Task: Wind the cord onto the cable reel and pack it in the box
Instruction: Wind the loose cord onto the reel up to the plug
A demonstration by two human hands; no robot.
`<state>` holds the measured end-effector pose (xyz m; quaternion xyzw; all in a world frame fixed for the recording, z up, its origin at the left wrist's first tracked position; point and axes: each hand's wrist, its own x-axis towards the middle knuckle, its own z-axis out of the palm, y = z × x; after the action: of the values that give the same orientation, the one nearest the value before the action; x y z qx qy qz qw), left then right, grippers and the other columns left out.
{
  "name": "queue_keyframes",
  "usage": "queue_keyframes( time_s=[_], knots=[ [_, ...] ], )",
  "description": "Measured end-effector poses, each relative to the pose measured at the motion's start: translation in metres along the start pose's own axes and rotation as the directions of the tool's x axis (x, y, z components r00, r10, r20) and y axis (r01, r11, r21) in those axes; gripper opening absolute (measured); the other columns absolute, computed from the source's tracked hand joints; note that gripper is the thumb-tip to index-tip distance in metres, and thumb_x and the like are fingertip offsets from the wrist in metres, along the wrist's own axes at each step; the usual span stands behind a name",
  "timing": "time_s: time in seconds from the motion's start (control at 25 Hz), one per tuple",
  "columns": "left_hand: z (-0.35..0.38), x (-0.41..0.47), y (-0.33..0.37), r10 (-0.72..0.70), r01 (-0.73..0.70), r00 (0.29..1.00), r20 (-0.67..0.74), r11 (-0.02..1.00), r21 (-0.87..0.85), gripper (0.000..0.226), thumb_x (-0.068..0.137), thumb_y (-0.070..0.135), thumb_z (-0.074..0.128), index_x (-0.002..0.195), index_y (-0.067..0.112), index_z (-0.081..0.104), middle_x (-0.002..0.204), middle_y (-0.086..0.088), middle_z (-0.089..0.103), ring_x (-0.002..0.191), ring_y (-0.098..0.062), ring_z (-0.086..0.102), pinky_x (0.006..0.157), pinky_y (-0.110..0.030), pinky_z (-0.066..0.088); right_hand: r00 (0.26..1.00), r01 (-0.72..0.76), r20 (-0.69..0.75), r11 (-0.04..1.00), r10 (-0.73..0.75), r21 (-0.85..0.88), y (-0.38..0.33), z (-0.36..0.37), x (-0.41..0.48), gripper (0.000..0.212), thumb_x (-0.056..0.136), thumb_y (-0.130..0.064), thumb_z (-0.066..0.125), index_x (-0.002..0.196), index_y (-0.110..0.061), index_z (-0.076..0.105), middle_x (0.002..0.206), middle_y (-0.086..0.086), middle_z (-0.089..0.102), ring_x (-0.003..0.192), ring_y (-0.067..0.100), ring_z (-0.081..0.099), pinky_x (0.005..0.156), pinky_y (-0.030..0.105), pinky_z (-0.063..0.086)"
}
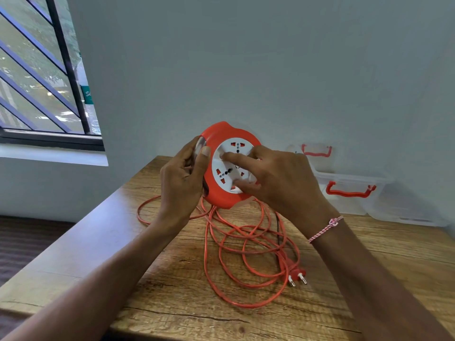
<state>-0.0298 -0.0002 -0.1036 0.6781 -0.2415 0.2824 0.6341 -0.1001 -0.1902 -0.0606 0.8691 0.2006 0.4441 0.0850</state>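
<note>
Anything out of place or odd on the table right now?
Nothing looks damaged or spilled. The orange cord lies in loose, crossing loops on the wooden table below the cable reel, plug nearest the camera; those crossings could snag during winding. The left hand grips the reel's rim; the right hand touches its white face.

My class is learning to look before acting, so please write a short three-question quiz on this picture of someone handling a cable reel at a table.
1. True or false: the cord is fully wound onto the reel.
2. Where does the plug lie? A: on the table. B: inside the box. C: in the right hand.
3. Fill in: the ___ hand grips the reel's orange rim, while the other hand's fingers are on the white socket face.
Key: 1 false; 2 A; 3 left hand.
</note>
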Motion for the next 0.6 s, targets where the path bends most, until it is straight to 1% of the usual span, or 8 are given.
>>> queue_keyframes(
  time_s=[0.2,0.24,0.32,0.36,0.4,0.44,0.52,0.6],
  knots=[
    [0.004,-0.004,0.000,0.082,-0.083,0.997,0.010,0.994,0.065,0.054,0.104,0.052,0.052,0.142,0.017,0.066,0.087,-0.008,0.078,0.071,-0.027,0.075,0.061,-0.052,0.061,0.925,-0.373,0.007,0.908,0.379,0.188,-0.020,-0.001,0.004,0.062,0.081,-0.069,0.072,0.118,-0.021,0.065,0.083,0.003,0.076,0.067,0.025,0.071,0.056,0.030,0.053],
    [0.004,-0.005,0.000,0.099,-0.101,0.995,0.017,0.991,0.086,0.053,0.105,0.052,0.052,0.142,0.017,0.065,0.084,-0.008,0.077,0.068,-0.025,0.075,0.059,-0.051,0.061,0.865,-0.490,0.060,0.815,0.497,0.311,-0.025,-0.001,0.006,0.059,0.080,-0.067,0.074,0.112,-0.019,0.063,0.086,0.001,0.075,0.065,0.022,0.071,0.053,0.028,0.052],
    [0.006,-0.006,-0.002,0.107,-0.109,0.994,0.029,0.990,0.090,0.051,0.105,0.052,0.052,0.143,0.020,0.065,0.084,-0.008,0.077,0.067,-0.023,0.075,0.057,-0.050,0.061,0.687,-0.689,0.281,0.477,0.670,0.546,-0.030,-0.002,0.010,0.055,0.081,-0.061,0.078,0.107,-0.017,0.058,0.086,0.000,0.074,0.051,0.014,0.071,0.043,0.023,0.050],
    [0.006,-0.006,-0.003,0.102,-0.104,0.994,0.033,0.991,0.084,0.050,0.105,0.053,0.052,0.142,0.023,0.065,0.084,-0.009,0.077,0.068,-0.024,0.076,0.056,-0.051,0.061,0.604,-0.739,0.392,0.303,0.694,0.602,-0.031,-0.003,0.012,0.055,0.082,-0.059,0.079,0.107,-0.016,0.056,0.081,0.001,0.075,0.045,0.013,0.070,0.040,0.023,0.049],
    [0.007,-0.006,-0.004,0.095,-0.098,0.995,0.037,0.992,0.076,0.048,0.105,0.054,0.052,0.141,0.026,0.065,0.085,-0.010,0.077,0.069,-0.027,0.076,0.056,-0.052,0.061,0.570,-0.754,0.442,0.227,0.693,0.616,-0.031,-0.004,0.012,0.055,0.082,-0.059,0.079,0.107,-0.016,0.057,0.075,0.002,0.076,0.043,0.013,0.069,0.040,0.023,0.050],
    [0.007,-0.005,-0.005,0.088,-0.090,0.995,0.039,0.994,0.066,0.046,0.104,0.055,0.052,0.140,0.029,0.065,0.088,-0.011,0.078,0.072,-0.030,0.077,0.058,-0.054,0.061,0.597,-0.748,0.413,0.291,0.687,0.597,-0.030,-0.005,0.011,0.055,0.083,-0.062,0.077,0.106,-0.017,0.058,0.072,0.001,0.076,0.045,0.011,0.069,0.042,0.023,0.050],
    [0.007,-0.004,-0.004,0.059,-0.060,0.998,0.020,0.997,0.043,0.046,0.104,0.056,0.052,0.139,0.029,0.065,0.093,-0.013,0.078,0.078,-0.033,0.078,0.062,-0.057,0.063,0.753,-0.640,0.187,0.639,0.631,0.426,-0.021,-0.003,0.006,0.055,0.083,-0.071,0.069,0.103,-0.019,0.062,0.079,-0.005,0.073,0.057,0.009,0.069,0.053,0.022,0.053],
    [0.006,-0.003,-0.001,0.034,-0.033,0.999,-0.017,0.999,0.020,0.044,0.103,0.054,0.053,0.137,0.030,0.066,0.093,-0.014,0.078,0.080,-0.036,0.077,0.064,-0.059,0.062,0.899,-0.425,0.020,0.861,0.437,0.278,-0.009,-0.004,0.003,0.053,0.087,-0.070,0.066,0.109,-0.022,0.064,0.093,-0.005,0.071,0.072,0.013,0.068,0.060,0.026,0.053]
  ],
)
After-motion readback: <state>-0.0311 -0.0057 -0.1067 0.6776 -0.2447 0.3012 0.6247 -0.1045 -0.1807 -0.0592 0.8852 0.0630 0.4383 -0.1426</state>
